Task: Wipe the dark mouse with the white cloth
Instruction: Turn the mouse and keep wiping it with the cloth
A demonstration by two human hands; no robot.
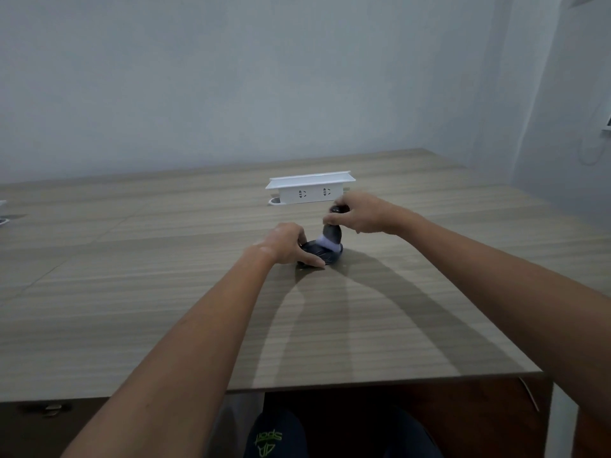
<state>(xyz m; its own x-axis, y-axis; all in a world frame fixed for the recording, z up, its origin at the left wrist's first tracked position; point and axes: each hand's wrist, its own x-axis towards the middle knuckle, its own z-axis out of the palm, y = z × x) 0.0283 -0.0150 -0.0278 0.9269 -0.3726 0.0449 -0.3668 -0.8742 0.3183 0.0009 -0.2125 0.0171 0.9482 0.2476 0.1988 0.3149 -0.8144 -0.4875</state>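
Note:
The dark mouse [320,254] lies on the wooden table [132,292], a little in front of the middle. My left hand [286,244] grips the mouse from its left side, thumb along the near edge. My right hand [360,213] hovers above and to the right of the mouse, pinching the top of a bunched cloth [331,238]. The cloth hangs down, grey in the shade and white at its lower end. That white end rests on the mouse's top right. A dark bit shows at my right fingertips; I cannot tell what it is.
A white pop-up socket box [310,190] stands just behind my hands. A small white object [2,211] sits at the far left edge. The table's front edge [396,380] runs close to my body, and the wall [545,127] closes in on the right.

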